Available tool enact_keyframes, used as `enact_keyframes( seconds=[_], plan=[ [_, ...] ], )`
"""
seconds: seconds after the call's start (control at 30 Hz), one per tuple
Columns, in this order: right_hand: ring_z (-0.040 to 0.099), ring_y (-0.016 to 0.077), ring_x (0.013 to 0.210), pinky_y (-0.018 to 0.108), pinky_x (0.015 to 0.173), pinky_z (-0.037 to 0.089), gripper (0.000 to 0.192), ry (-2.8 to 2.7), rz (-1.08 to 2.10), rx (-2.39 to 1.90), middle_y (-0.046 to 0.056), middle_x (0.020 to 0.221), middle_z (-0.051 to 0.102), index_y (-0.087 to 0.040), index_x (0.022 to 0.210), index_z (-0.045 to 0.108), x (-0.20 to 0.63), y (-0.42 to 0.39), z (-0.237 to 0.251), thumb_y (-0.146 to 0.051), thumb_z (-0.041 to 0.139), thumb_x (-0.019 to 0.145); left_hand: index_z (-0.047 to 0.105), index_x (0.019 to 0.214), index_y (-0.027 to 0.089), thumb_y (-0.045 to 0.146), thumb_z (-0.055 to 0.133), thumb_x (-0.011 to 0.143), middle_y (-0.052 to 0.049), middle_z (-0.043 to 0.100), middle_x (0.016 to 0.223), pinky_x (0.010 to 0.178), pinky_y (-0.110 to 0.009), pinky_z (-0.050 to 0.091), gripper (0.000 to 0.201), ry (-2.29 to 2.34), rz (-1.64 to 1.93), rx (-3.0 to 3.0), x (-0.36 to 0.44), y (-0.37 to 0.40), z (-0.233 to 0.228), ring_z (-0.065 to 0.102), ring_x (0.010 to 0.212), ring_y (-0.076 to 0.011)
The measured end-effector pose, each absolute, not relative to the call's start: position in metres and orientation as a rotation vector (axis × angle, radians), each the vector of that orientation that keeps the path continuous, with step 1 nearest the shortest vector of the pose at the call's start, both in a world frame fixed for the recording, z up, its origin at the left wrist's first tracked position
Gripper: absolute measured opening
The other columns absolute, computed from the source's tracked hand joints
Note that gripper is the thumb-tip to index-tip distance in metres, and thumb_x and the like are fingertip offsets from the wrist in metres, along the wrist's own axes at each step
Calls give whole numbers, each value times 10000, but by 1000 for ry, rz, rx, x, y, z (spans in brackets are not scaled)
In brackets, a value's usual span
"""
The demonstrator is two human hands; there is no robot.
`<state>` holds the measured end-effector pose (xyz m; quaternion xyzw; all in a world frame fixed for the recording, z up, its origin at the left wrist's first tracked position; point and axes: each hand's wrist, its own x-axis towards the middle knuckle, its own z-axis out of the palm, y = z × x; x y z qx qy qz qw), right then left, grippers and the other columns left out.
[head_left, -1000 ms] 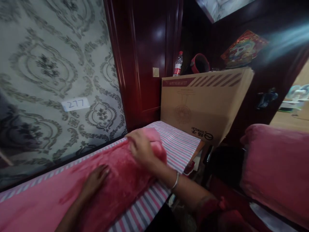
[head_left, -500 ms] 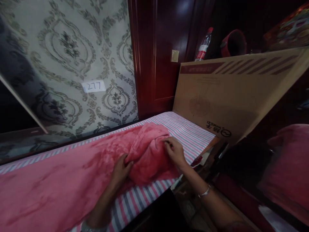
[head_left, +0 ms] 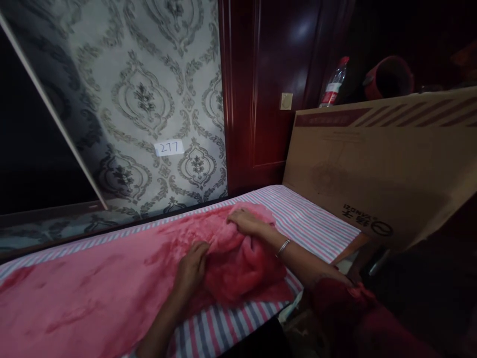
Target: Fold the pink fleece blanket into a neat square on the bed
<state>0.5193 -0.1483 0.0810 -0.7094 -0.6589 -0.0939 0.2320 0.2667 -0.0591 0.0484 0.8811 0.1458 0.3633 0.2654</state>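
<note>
Since half a second ago, right hand (head_left: 244,222) shifted from the blanket's right edge up onto its bunched top at frame centre, fingers curled into the pink blanket (head_left: 112,278); left hand (head_left: 192,266) pressed flat beside it, fingers together. Blanket spread over the striped sheet (head_left: 316,228) across the lower frame. Cardboard box (head_left: 383,164) at right, contents unseen.

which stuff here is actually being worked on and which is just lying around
In hand: pink blanket, left hand pressing it, right hand gripping its bunched end, striped sheet under it.
Lying about: cardboard box, bottle, red pot, label 277.
</note>
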Motion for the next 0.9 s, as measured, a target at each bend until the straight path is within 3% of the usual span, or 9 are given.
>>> enact_keyframes(
  seconds=[0.13, 0.3, 0.4, 0.5, 0.67, 0.77, 0.9],
  plan=[
    [640, 225, 870, 346, 920, 436, 195, -1654, -395, -2058, 47, 802, 716, -222, 708, 652, 541, -168, 106, -32, 623, 675, 702, 858, 222, 359, 501, 820, -67, 743, 898, 804, -371, 528, 246, 540, 1059, 2160, 277, -50, 63, 671, 866, -253],
    [575, 247, 881, 358, 830, 416, 164, -1132, -846, -2016, 93, 903, 641, -195, 905, 632, 557, -226, 169, -137, 502, 825, 659, 793, 203, 406, 603, 730, 1, 658, 704, 590, -270, 466, 220, 558, 1082, 1738, 301, -44, 88, 586, 646, -176],
    [563, 247, 906, 358, 812, 439, 163, -1073, -1084, -1760, 74, 949, 607, -221, 915, 608, 524, -253, 162, -144, 511, 809, 630, 830, 201, 392, 651, 676, 55, 587, 637, 485, -221, 385, 247, 575, 1120, 1470, 306, -38, 95, 477, 511, -111],
    [592, 231, 903, 339, 819, 466, 247, -1224, -959, -1707, 69, 956, 624, -228, 995, 598, 481, -263, 109, -104, 463, 829, 607, 833, 201, 353, 672, 632, 63, 602, 654, 506, -208, 406, 260, 609, 1176, 1220, 298, -30, 89, 492, 512, -94],
    [599, 238, 959, 329, 831, 474, 335, -1196, -644, -2039, 88, 1003, 658, -218, 1051, 624, 469, -256, 28, -80, 428, 818, 626, 796, 178, 276, 710, 577, 26, 679, 744, 634, -216, 474, 254, 642, 1213, 1023, 269, -29, 79, 591, 659, -116],
    [596, 238, 946, 313, 814, 461, 277, -1084, -507, -2237, 96, 967, 670, -210, 970, 639, 500, -246, 34, -87, 439, 823, 630, 787, 174, 274, 730, 569, 36, 661, 710, 612, -210, 459, 259, 592, 1239, 1050, 259, -30, 92, 567, 629, -106],
    [605, 227, 842, 306, 759, 449, 232, -867, -645, -2120, 68, 869, 668, -220, 943, 619, 535, -243, 110, -134, 417, 870, 585, 757, 184, 265, 744, 581, 60, 603, 663, 592, -202, 439, 250, 512, 1309, 1077, 262, -27, 122, 533, 592, -88]
  ],
)
